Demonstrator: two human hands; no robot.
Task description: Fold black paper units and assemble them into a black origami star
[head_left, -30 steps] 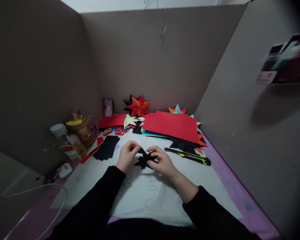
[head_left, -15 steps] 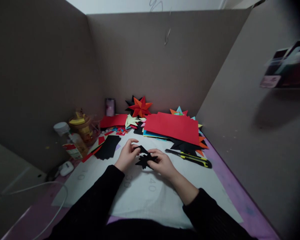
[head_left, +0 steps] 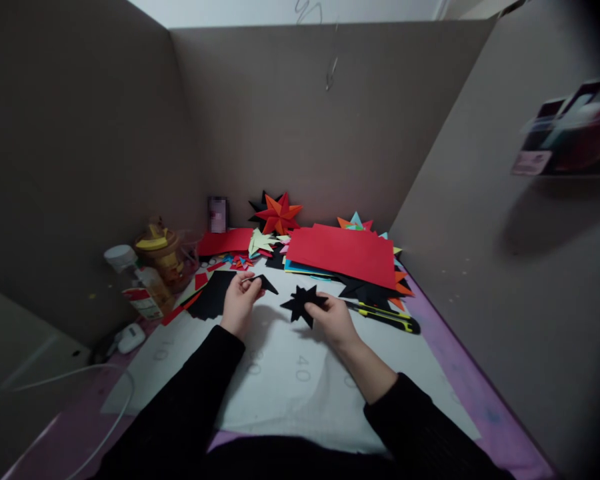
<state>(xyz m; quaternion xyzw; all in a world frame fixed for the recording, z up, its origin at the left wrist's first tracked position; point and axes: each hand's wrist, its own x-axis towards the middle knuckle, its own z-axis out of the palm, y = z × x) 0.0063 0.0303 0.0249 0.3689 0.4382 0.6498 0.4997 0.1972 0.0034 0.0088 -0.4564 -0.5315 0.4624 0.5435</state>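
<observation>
A small folded black paper piece (head_left: 267,285) is pinched in my left hand (head_left: 240,303), its pointed end toward the right. My right hand (head_left: 334,319) holds a black paper star (head_left: 299,303) by its right side, with the thumb on top. The star and the folded piece are apart, both above the white sheet (head_left: 280,393). Behind my left hand lies a stack of black paper (head_left: 211,297), partly covered by the fingers.
A yellow and black cutter (head_left: 387,317) lies right of my right hand. Red sheets (head_left: 343,253) and an orange-red star (head_left: 279,213) are at the back. Bottles (head_left: 143,283), a white case (head_left: 131,339) and a cable (head_left: 130,387) are on the left.
My hands have moved apart. The folded piece has gone left with my left hand, away from the star, which my right hand has raised slightly and turned to show more of its face.
</observation>
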